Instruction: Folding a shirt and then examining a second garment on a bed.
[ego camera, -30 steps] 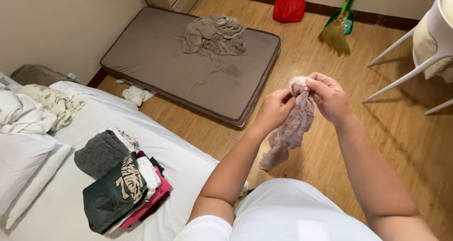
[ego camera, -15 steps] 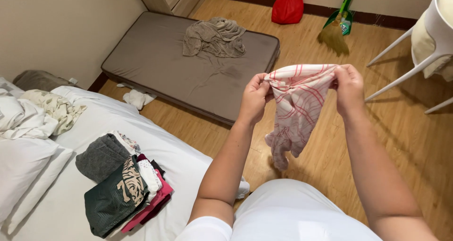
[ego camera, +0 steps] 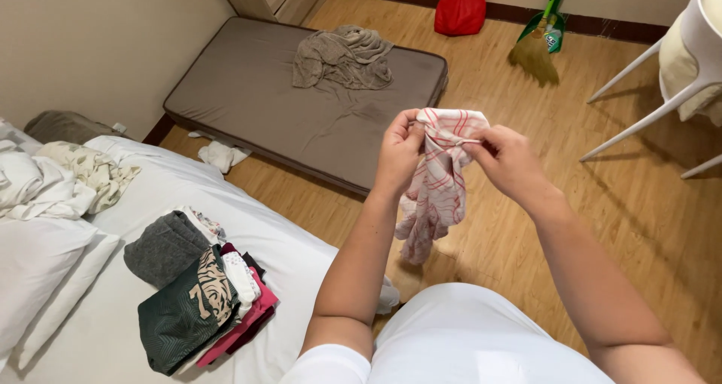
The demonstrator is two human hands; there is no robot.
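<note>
A small cloth (ego camera: pixel 438 175), white with red checks, is held up in the air above the wooden floor (ego camera: pixel 647 226), in front of the body. Its top edge is pinched at one end by the left hand (ego camera: pixel 398 152) and at the other by the right hand (ego camera: pixel 510 161); the fingers of both are pressed together on the fabric, and the rest hangs loose and bunched below. The hands are close together, so the step in hand is judged to be a first fold, edge being brought to edge. For that fold to be finished, the corners would need to be matched and the hanging part smoothed flat. Nearer on the left, a pile of folded clothes (ego camera: pixel 197 297) lies on the white bed (ego camera: pixel 301 260). Farther off, a brown mattress (ego camera: pixel 256 98) with a crumpled grey cloth (ego camera: pixel 342 57) lies on the floor.
</note>
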